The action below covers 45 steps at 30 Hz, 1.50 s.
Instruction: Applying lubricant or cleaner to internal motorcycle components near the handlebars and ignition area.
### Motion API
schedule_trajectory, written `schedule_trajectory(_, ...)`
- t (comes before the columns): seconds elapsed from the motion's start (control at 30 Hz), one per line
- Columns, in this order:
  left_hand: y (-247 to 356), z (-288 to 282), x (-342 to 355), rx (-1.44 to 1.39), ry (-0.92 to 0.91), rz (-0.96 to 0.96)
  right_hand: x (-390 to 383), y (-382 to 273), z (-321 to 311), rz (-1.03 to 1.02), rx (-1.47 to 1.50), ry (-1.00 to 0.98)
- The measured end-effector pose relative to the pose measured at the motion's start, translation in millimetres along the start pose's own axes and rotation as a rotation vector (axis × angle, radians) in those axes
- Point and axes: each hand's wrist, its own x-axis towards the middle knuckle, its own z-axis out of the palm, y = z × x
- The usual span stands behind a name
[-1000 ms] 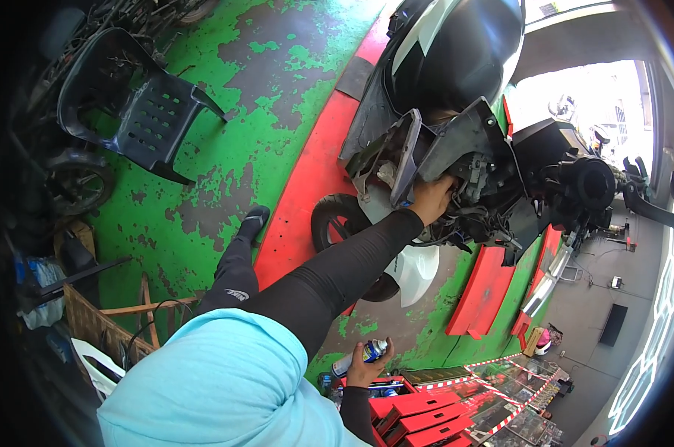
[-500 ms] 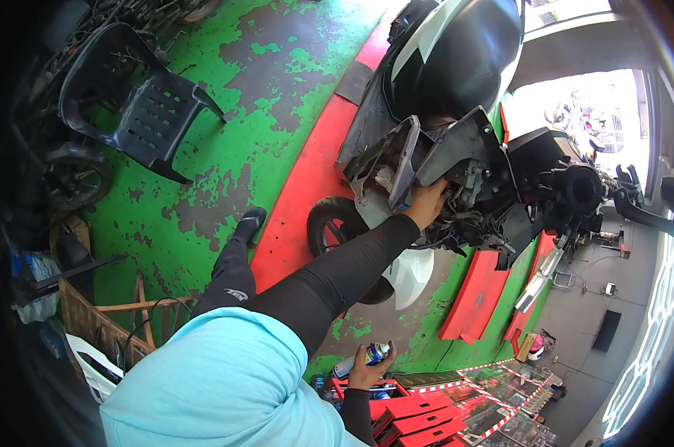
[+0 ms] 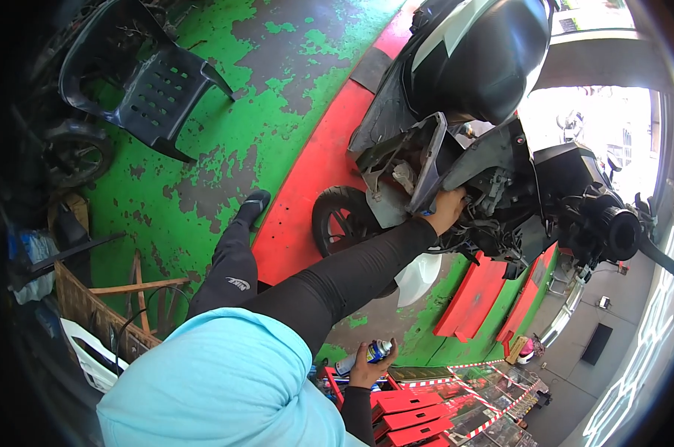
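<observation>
A scooter [image 3: 475, 67] with its front panels partly opened up stands on a red platform [image 3: 307, 179]. My left arm stretches across to it, and my left hand [image 3: 448, 210] is in among the exposed wiring and parts [image 3: 493, 220], beside a grey plastic panel [image 3: 486, 158]. Its fingers are mostly hidden there, so I cannot see what they hold, if anything. Lower down, my right hand [image 3: 369, 370] is wrapped round a blue and white spray can [image 3: 379, 350], over a red tool cart [image 3: 407, 413].
A dark plastic chair [image 3: 154, 93] stands on the worn green floor [image 3: 225, 167] at upper left. Wooden boards [image 3: 102, 305] and a white panel [image 3: 91, 354] lie at lower left. Glass display cases [image 3: 493, 395] with striped edging stand at lower right.
The view has shifted a little, so the scooter lies farther right and lower in the picture. My left hand stays in the wiring and my right hand still holds the spray can.
</observation>
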Motion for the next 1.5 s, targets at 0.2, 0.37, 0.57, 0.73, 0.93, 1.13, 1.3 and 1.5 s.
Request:
schedule_trajectory(0.2, 12, -1, 2, -0.119, -0.025, -0.112, 2, 4, 6, -0.007, -0.003, -0.015)
schedule_trajectory(0.37, 19, -3, 8, -0.128, 0.063, -0.053, 5, 0, 10, -0.008, 0.002, -0.013)
schedule_trajectory(0.57, 22, -6, 3, -0.198, -0.035, -0.148, 22, 10, 3, -0.083, -0.103, 0.027)
schedule_trajectory(0.73, 9, 2, -2, -0.144, 0.152, -0.017, 30, 4, 6, -0.039, 0.004, 0.019)
schedule_trajectory(0.93, 7, 3, -4, -0.255, 0.045, -0.036, 17, 6, 18, -0.012, 0.070, -0.038)
schedule_trajectory(1.13, 7, 0, 1, -0.287, -0.001, -0.032, 13, 7, 17, -0.049, 0.034, -0.052)
schedule_trajectory(1.3, 3, 5, 3, -0.170, -0.057, -0.065, 15, 10, 16, -0.042, 0.023, -0.052)
schedule_trajectory(1.5, 12, 6, 6, -0.104, -0.061, -0.034, 11, 2, 15, -0.014, 0.019, -0.044)
